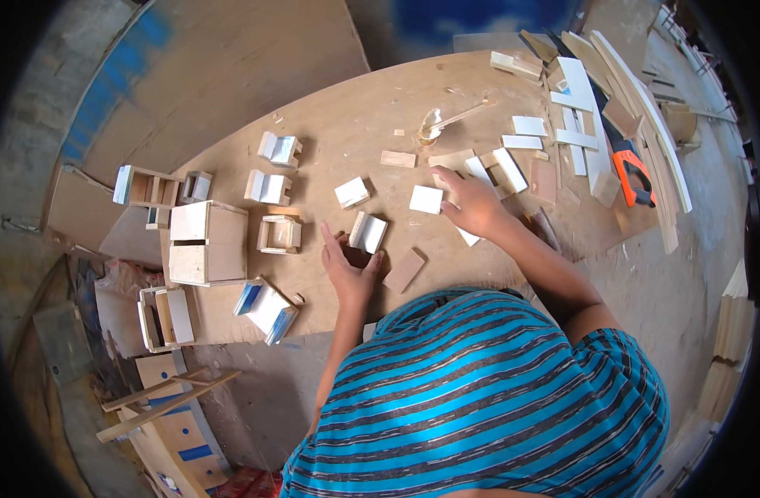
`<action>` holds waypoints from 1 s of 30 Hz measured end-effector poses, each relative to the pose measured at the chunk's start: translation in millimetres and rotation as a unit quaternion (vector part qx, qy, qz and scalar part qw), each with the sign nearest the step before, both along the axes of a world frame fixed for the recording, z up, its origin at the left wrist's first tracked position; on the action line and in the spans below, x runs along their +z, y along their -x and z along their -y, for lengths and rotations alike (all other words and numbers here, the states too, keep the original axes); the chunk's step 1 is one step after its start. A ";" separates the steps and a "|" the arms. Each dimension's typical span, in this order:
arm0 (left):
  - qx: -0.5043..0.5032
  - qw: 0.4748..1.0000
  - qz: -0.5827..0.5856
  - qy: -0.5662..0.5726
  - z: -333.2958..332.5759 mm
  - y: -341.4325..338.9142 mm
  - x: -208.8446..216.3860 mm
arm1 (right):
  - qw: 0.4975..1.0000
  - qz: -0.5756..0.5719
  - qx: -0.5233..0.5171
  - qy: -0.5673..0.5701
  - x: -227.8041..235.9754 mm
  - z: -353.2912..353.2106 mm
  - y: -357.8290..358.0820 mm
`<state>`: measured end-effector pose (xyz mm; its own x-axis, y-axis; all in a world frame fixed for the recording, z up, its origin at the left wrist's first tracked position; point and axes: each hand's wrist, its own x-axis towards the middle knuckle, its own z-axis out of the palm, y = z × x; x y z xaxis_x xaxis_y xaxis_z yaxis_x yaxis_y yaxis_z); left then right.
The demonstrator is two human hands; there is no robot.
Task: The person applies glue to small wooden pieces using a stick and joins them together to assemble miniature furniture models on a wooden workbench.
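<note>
My left hand [351,274] is at the near middle of the table, its index finger stretched out and its thumb apart. The thumb tip is close to a small step-shaped wooden piece [368,232] with a white face; whether it touches is hard to tell. My right hand [473,203] is spread above the table, thumb and index finger apart, beside a flat white square block [426,199]. A white-topped block [352,192] lies between the hands, farther out. A bare brown wooden block [404,271] lies right of my left hand.
Small assembled wooden pieces [269,188] and a larger wooden box [207,242] stand at the left. A glue container [430,126] with a stick is at the back. White strips [575,139], long boards and an orange-handled saw [634,178] lie at the right.
</note>
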<state>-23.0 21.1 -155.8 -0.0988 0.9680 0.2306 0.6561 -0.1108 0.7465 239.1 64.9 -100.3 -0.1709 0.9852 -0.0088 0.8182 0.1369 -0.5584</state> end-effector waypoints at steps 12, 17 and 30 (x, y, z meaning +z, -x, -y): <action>0.016 0.999 0.040 0.021 3.8 25.7 5.0 | 0.992 -0.071 -0.029 -0.096 -22.9 4.5 -19.3; 0.021 0.998 0.050 0.018 6.3 27.1 4.1 | 0.991 -0.062 -0.028 -0.116 -14.0 -1.2 -16.2; 0.008 0.999 0.034 -0.002 5.3 26.6 2.1 | 0.995 0.005 -0.038 -0.094 -14.0 6.2 -51.3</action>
<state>-49.6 15.8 -153.7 -0.1294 0.9655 0.2260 0.6056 -0.1035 0.7890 290.4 58.7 -114.3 -0.0971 0.9796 0.1757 0.8358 0.1761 -0.5200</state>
